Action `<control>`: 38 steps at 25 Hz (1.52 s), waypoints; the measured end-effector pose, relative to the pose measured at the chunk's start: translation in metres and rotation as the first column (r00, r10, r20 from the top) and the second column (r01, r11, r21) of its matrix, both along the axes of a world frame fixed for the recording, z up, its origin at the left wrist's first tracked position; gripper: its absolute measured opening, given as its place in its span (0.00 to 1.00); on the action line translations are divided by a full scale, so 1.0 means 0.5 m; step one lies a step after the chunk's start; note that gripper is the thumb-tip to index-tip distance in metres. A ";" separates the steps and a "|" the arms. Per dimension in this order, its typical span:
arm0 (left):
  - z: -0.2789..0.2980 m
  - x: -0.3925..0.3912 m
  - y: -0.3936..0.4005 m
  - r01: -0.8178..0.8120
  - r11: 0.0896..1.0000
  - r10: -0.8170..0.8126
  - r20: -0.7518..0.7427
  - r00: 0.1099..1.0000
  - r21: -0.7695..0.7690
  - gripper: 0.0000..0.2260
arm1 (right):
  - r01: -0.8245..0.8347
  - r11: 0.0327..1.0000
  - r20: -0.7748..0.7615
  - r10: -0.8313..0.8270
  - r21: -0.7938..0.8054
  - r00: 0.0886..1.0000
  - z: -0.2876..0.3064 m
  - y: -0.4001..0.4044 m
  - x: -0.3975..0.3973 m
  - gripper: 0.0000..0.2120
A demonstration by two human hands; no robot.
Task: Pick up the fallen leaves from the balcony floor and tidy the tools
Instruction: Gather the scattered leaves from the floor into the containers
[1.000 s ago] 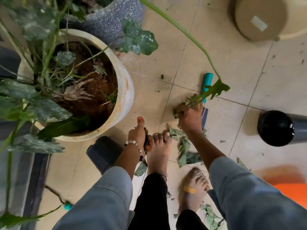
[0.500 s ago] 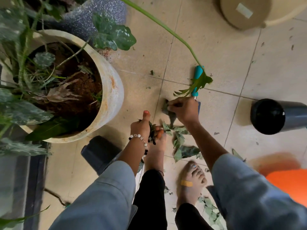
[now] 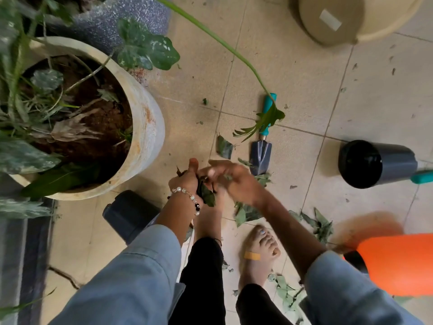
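Your hands meet over the floor, passing leaves into one bunch.
Your left hand [image 3: 187, 181] is clenched on a wad of leaves [image 3: 206, 195]; your right hand [image 3: 232, 179] is blurred, so its grip is unclear. More lie loose around your feet: light, limp, crumbly, so pinch clusters. Take the trowel [image 3: 262, 156] by its teal handle.

No text, brand, number or sign can be read anywhere in the head view; the pale rectangular sticker [image 3: 330, 19] on the underside of the beige tub [image 3: 365, 24] appears blank.
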State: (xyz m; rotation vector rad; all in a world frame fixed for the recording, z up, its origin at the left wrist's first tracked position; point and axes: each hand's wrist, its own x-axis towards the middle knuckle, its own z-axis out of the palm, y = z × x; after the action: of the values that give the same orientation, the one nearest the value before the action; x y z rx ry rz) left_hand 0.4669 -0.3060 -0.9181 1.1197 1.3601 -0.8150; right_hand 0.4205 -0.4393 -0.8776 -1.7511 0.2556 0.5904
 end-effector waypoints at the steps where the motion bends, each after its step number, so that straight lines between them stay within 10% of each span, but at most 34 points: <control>1: 0.004 0.004 0.009 0.046 0.996 -0.050 0.053 0.997 0.072 0.15 | 0.104 0.995 -0.012 -0.103 0.007 0.995 -0.022 -0.017 0.014 0.12; 3: -0.003 0.007 0.030 0.155 0.972 -0.178 0.126 0.976 0.175 0.14 | 0.111 0.939 0.114 -0.077 -0.325 0.991 -0.087 -0.039 0.037 0.15; 7: -0.003 0.006 0.047 0.232 0.961 -0.252 0.130 0.959 0.151 0.11 | -0.346 0.514 0.001 0.559 -0.785 0.829 -0.184 -0.023 0.050 0.26; 13: 0.014 0.000 0.056 0.249 0.964 -0.257 0.103 0.961 0.091 0.13 | -0.167 0.556 0.037 0.337 -0.814 0.941 -0.185 -0.063 0.039 0.13; 17: 0.011 -0.013 0.062 0.274 0.954 -0.287 0.099 0.953 0.123 0.15 | -0.270 0.460 0.093 0.626 -0.846 0.774 -0.199 -0.074 -0.057 0.23; 21: 0.004 -0.031 0.068 0.332 0.933 -0.347 0.113 0.931 0.138 0.17 | -0.285 0.345 0.037 0.692 -0.894 0.721 -0.188 -0.064 -0.054 0.11; 23: 0.002 -0.047 0.072 0.364 0.914 -0.388 0.120 0.914 0.179 0.18 | -0.286 0.502 0.049 0.553 -0.816 0.832 -0.180 -0.062 -0.020 0.07; 26: 0.023 -0.070 0.069 0.372 0.891 -0.406 0.092 0.909 0.261 0.21 | 0.112 0.885 -0.040 -0.146 -0.452 0.988 -0.138 -0.054 0.019 0.08; 29: 0.055 -0.094 0.039 0.328 0.907 -0.361 0.086 0.928 0.265 0.32 | 0.650 0.747 -0.364 -0.572 0.140 0.735 -0.015 0.031 -0.006 0.09; 33: 0.071 -0.149 0.014 0.086 0.996 -0.086 -0.016 0.996 0.014 0.56 | 0.225 0.960 0.145 -0.202 -0.166 0.969 0.087 0.110 -0.102 0.10; 36: 0.119 -0.171 0.028 0.057 0.998 -0.057 -0.016 0.998 -0.024 0.46 | -0.181 0.896 0.300 0.318 -0.407 0.899 0.085 0.095 -0.147 0.15; 38: 0.107 -0.189 0.045 0.085 0.993 -0.084 -0.018 0.996 0.087 0.34 | -0.283 0.902 0.208 0.361 -0.326 0.909 0.070 0.068 -0.149 0.11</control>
State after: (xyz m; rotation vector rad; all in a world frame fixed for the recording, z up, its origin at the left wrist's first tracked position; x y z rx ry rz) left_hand 0.3726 -0.2835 -0.8643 1.2491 1.3795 -0.8320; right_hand 0.3459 -0.4055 -0.8428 -2.1568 -0.1522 0.5689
